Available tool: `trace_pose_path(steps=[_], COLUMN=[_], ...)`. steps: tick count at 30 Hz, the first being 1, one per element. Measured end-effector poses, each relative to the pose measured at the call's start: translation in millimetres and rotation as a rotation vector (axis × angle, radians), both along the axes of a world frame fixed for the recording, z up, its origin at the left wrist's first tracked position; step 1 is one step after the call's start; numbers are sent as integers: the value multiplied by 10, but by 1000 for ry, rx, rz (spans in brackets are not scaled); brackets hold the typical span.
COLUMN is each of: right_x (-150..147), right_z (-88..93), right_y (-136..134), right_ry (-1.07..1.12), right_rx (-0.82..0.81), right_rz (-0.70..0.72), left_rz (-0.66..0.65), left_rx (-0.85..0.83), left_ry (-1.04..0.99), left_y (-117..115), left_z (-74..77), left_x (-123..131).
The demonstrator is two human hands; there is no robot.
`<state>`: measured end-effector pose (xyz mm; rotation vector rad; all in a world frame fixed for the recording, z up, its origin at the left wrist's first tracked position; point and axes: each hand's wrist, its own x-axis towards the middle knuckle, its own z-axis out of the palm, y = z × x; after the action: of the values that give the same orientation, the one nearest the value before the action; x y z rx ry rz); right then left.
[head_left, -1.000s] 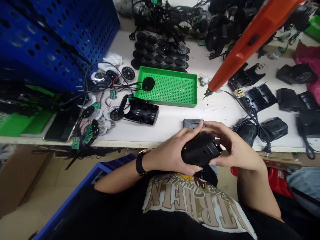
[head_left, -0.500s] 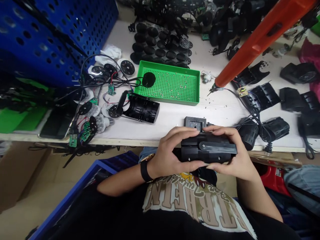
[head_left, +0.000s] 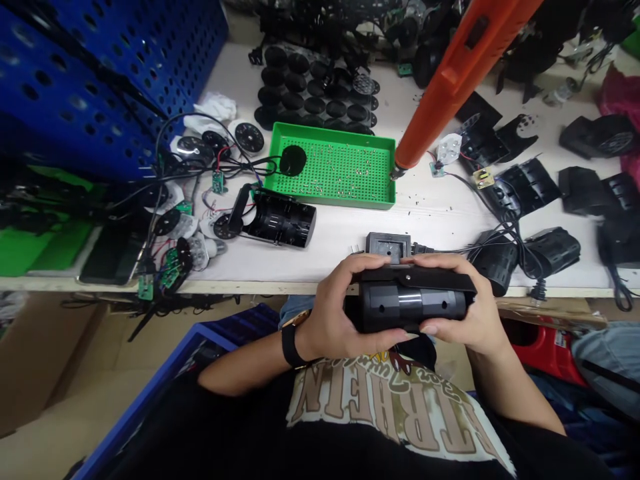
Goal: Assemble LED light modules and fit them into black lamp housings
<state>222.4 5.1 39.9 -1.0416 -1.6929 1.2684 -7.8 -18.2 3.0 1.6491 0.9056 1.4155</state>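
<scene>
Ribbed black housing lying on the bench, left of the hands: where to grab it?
Across the barrel of the ribbed housing, from above, near its right end. It lies on its side; the bracket and wires crowd its left end, and bare bench lies to its right.

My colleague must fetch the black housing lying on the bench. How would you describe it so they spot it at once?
Find the green perforated tray on the white workbench. Just off its near-left corner a black ribbed cylindrical housing lies on its side, a bracket arm at its left end. Unlike the smooth black cylinder held in the left hand and right hand, it rests untouched.
</scene>
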Motion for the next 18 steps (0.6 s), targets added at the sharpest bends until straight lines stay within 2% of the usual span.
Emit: trace_pose_path(steps=[8, 18], right_x=[15, -18], right_z=[-16, -54], right_y=[-2, -1], right_ry=[10, -26], right_rx=[-117, -189], right_rz=[39, -43], left_rz=[16, -12], left_rx=[55, -62], left_ry=[-26, -66], left_y=[8, 13], left_z=[0, -66], left_x=[20, 61])
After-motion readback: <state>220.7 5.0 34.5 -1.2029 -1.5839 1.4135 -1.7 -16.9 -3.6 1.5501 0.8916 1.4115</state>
